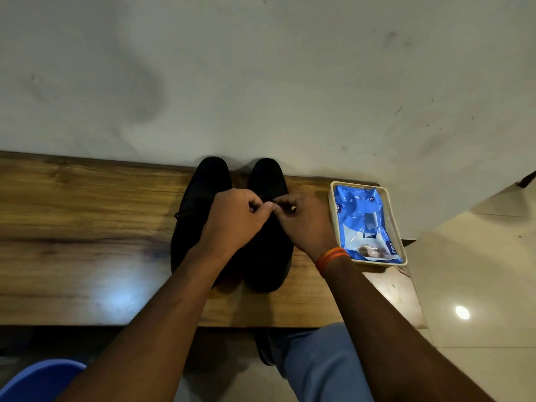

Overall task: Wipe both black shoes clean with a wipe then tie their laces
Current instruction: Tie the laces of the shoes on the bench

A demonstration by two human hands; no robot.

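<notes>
1. The left hand (236, 219) and right hand (304, 220) meet fingertip to fingertip over the right black shoe (268, 227). Both are curled with fingers pinched together; the lace they seem to grip is too dark and small to make out, so I cannot tell for certain what each holds.
2. The left black shoe (200, 198) sits just beside the left hand, partly under its wrist, touching or nearly touching the other shoe. A lace end (181, 213) pokes out from its outer side.
3. Both shoes stand on a wooden bench (87, 227), toes pointing away from the hands to the far edge, which meets a pale wall (261, 82); there is almost no room beyond the toes.
4. Outward of the left hand the bench top runs long and bare.
5. Outward of the right hand stands a cream tray (332, 216) holding a blue wipes packet (365, 221), just beside the right wrist and its orange wristband (332, 256). The bench's end edge lies close past the tray, with glossy floor tiles (478, 285) below.
6. Behind the hands, the near bench edge crosses under both forearms; a blue trouser leg (319, 367) and a blue plastic seat (40, 378) lie below it.
</notes>
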